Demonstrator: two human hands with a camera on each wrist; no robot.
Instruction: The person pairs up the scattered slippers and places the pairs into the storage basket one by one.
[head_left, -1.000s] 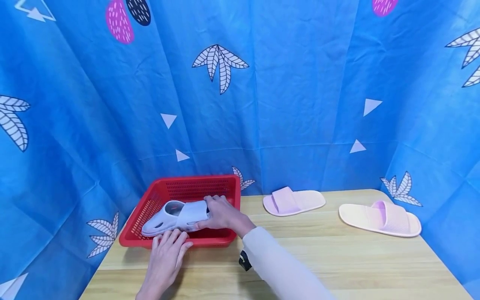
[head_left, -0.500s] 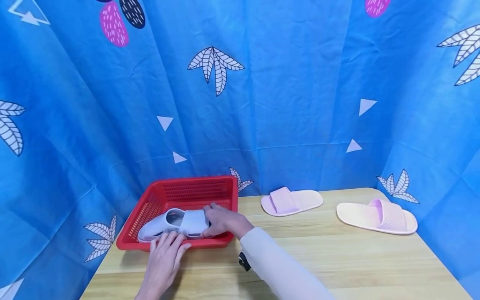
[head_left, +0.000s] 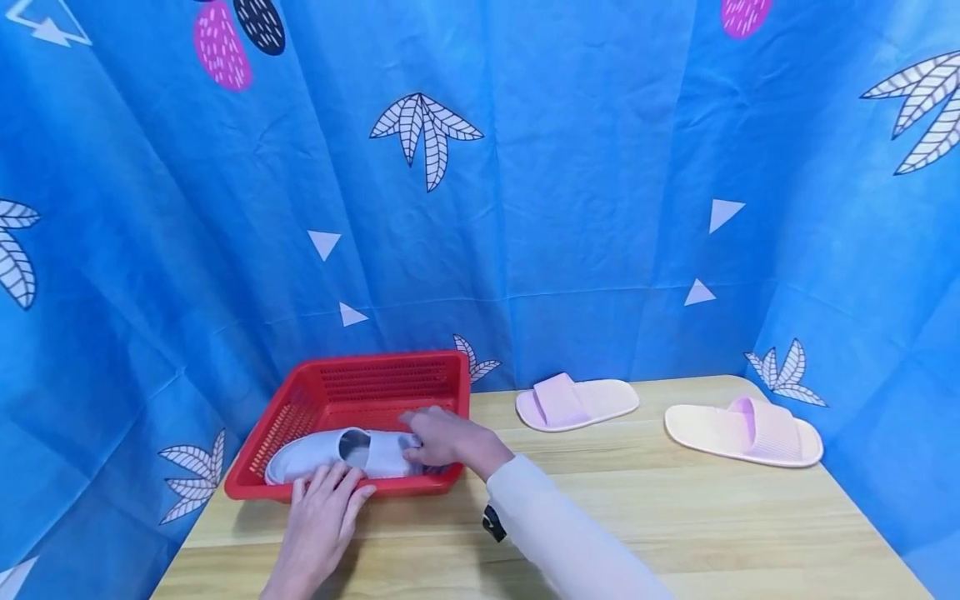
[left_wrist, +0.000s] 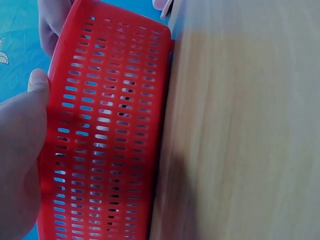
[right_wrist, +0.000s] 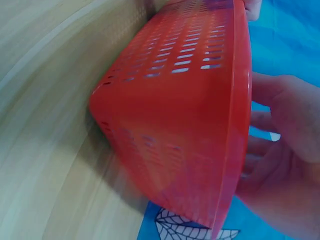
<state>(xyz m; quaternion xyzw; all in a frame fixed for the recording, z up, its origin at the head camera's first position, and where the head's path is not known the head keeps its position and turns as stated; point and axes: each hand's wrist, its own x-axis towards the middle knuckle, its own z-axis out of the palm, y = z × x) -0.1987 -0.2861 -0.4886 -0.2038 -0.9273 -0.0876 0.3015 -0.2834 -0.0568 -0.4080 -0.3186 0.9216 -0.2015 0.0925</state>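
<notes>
A pale grey slipper [head_left: 303, 454] with a rounded opening and a broad band lies in the red plastic basket [head_left: 390, 365], along its near side. My left hand [head_left: 318, 523] holds the basket's near rim, fingers over the edge and thumb outside in the left wrist view. Inside the basket's right end, my right hand [head_left: 448, 440] is at the slipper's right end, thumb apart from the fingers. In the right wrist view, the fingers of the right hand [right_wrist: 285, 145] look extended behind the rim. The basket wall hides the slipper's underside.
Two pink slide slippers lie on the wooden table [head_left: 600, 517]: one slide [head_left: 562, 400] just right of the basket, another slide [head_left: 772, 433] farther right. A blue patterned curtain [head_left: 585, 208] encloses the back and sides.
The grey slipper has gone down into the basket and now lies lower, along the near wall. My right hand has lowered with it and its fingers have loosened. The left hand stays on the rim.
</notes>
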